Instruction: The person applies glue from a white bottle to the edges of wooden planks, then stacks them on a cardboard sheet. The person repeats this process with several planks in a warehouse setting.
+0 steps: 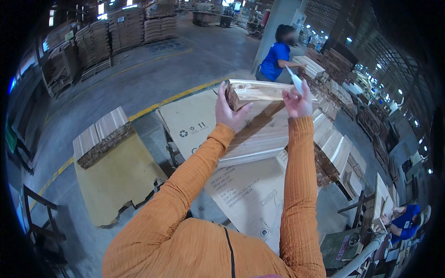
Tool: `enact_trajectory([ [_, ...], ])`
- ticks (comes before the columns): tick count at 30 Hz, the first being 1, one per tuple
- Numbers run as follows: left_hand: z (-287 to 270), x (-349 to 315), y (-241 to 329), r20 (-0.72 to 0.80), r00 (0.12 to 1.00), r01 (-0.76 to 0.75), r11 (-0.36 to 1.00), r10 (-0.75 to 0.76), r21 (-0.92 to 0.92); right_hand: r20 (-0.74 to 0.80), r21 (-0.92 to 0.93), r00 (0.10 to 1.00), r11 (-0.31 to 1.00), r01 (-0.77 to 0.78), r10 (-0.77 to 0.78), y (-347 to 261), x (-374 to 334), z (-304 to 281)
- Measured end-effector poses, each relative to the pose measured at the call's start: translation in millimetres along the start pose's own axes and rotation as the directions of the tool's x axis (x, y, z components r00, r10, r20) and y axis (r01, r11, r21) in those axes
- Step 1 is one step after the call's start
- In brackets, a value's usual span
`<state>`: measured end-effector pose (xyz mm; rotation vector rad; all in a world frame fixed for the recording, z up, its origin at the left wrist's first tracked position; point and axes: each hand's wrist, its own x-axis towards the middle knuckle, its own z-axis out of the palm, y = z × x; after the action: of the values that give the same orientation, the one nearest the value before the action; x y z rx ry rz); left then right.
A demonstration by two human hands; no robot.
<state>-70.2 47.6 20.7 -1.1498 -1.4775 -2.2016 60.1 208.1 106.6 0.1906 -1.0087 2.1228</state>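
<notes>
Pale wooden boards (264, 129) lie stacked in front of me on printed cardboard. My left hand (234, 113) grips the left end of the far wooden board (262, 87), fingers round its dark end and thumb spread on the near side. Above the right part of that board, my right hand (297, 101) is closed on a white bottle with a long pointed tip (295, 78). The tip points up and to the left. Part of the bottle is hidden in my fingers.
Left, a wood stack (102, 134) rests on a yellowish sheet (111, 185). More boards (336, 148) stand on the right. A person in blue (276, 58) works beyond a pillar, another (408, 222) at lower right. A grey hose (359, 257) runs nearby.
</notes>
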Motion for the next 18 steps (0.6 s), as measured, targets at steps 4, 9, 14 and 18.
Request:
enact_trajectory([
  [4,-9,0,-13,-0.012,1.0,0.008,1.0,-0.008,0.013,-0.409,0.051,0.913,0.998,0.032,-0.009,0,-88,-15],
  [9,-4,1,-28,0.006,0.999,-0.039,0.993,0.04,-0.114,-0.422,0.012,0.904,0.996,0.083,-0.07,-9,-230,-113],
  [14,-3,-8,-8,0.009,0.999,0.054,0.994,-0.053,-0.096,-0.703,-0.389,0.653,0.921,-0.021,-0.282,-13,-364,-156],
  [18,2,-10,-4,0.024,0.996,0.09,0.994,-0.089,-0.059,-0.778,-0.566,0.501,0.769,-0.297,-0.379,5,-436,-173],
])
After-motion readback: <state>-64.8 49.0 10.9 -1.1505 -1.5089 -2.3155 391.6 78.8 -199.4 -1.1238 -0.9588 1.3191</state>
